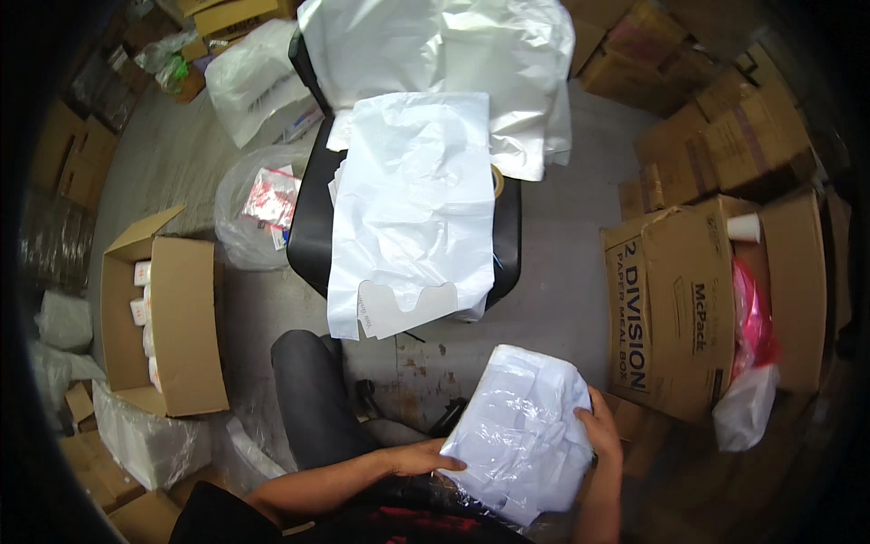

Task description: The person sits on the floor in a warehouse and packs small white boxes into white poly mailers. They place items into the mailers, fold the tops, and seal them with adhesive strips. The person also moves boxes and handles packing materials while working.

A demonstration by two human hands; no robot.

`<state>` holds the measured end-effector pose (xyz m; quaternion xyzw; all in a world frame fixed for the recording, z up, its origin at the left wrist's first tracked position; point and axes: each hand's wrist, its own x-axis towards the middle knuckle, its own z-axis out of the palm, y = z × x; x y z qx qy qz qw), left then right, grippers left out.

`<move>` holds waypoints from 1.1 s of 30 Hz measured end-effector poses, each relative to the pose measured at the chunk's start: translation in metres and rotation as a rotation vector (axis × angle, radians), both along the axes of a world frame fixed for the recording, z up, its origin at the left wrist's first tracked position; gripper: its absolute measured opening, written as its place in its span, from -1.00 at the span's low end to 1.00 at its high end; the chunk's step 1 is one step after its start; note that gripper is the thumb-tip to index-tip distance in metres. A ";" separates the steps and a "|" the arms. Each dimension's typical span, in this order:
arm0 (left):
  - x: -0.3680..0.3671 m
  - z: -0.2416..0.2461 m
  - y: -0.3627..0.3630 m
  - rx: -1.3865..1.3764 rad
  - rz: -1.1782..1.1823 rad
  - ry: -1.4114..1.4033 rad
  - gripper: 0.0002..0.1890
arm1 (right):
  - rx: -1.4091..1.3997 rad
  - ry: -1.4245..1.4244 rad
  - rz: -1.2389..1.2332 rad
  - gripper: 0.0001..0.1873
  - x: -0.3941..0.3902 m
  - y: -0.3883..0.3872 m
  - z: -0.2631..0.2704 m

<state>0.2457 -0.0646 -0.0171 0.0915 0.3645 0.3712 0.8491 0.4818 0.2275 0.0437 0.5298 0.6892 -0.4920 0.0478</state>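
Observation:
A folded bundle of white plastic bags [520,428] in clear wrap lies over my lap, held between both hands. My left hand [428,457] grips its lower left edge, thumb on top. On its right edge my right hand [599,425] is closed, some fingers hidden behind it. In front of me stands a black chair [309,204]. A white plastic carrier bag [421,197] lies flat across its seat, with printed paper sheets [401,313] showing at its cut-out end. Larger white plastic sheeting or bags [442,47] drape over the chair's back. A tape roll [498,182] peeks out at the seat's right side.
An open cardboard box [187,326] with small white packs stands at the left. Beside the chair lies a clear plastic bag [234,231] with red-and-white packets. At the right, a large carton [669,306] holds a white cup [743,228] and pink plastic. More cartons [754,149] are stacked behind.

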 end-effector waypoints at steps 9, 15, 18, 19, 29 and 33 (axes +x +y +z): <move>0.004 0.013 -0.060 0.390 0.009 0.342 -0.42 | 0.494 0.347 0.010 -0.27 -0.003 -0.120 -0.025; 0.019 0.021 -0.095 0.366 0.069 0.383 -0.44 | 0.643 0.094 -0.001 -0.35 0.000 -0.132 -0.007; 0.027 0.029 -0.113 0.405 0.119 0.408 -0.42 | 0.495 0.140 -0.396 -0.49 0.015 -0.123 -0.002; 0.029 0.030 -0.118 0.378 0.143 0.412 -0.42 | 0.372 0.332 -0.423 -0.52 0.023 -0.121 -0.002; 0.023 0.008 -0.098 0.094 0.515 0.495 -0.23 | 0.140 0.512 -0.323 -0.54 0.022 -0.072 -0.050; 0.013 -0.002 -0.079 0.051 0.503 0.431 -0.22 | 0.870 0.315 -0.328 -0.52 -0.036 -0.075 -0.040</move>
